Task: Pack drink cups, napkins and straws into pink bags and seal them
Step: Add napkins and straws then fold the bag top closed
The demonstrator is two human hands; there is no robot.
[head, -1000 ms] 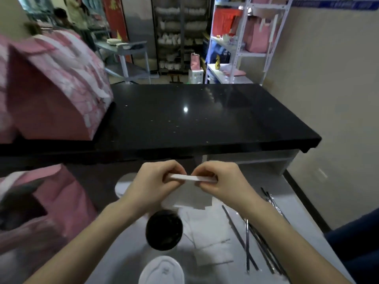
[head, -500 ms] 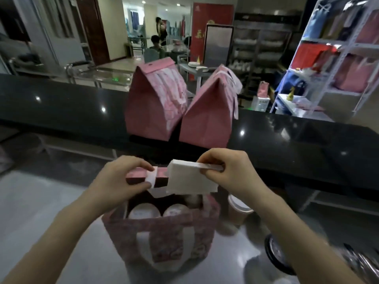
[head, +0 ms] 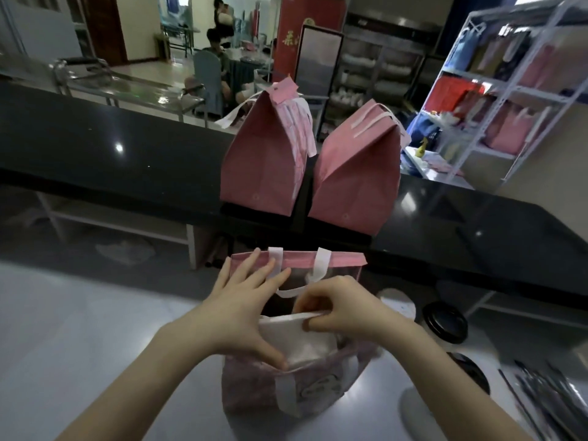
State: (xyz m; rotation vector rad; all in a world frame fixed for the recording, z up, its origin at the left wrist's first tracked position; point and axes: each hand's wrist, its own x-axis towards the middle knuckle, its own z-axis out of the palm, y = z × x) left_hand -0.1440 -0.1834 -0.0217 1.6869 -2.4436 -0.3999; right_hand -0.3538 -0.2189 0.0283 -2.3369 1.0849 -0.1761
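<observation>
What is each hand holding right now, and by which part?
The right hand pinches the white napkins by their top edge, lowering them into the open pink bag. The left hand holds nothing; it spreads the bag's mouth.

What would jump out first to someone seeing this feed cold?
Front and centre, the right hand pinches a white napkin stack down into the open pink bag while the left hand spreads its mouth. Behind, two closed pink bags stand side by side on the black counter. Dark straws lie at the lower right.
</observation>
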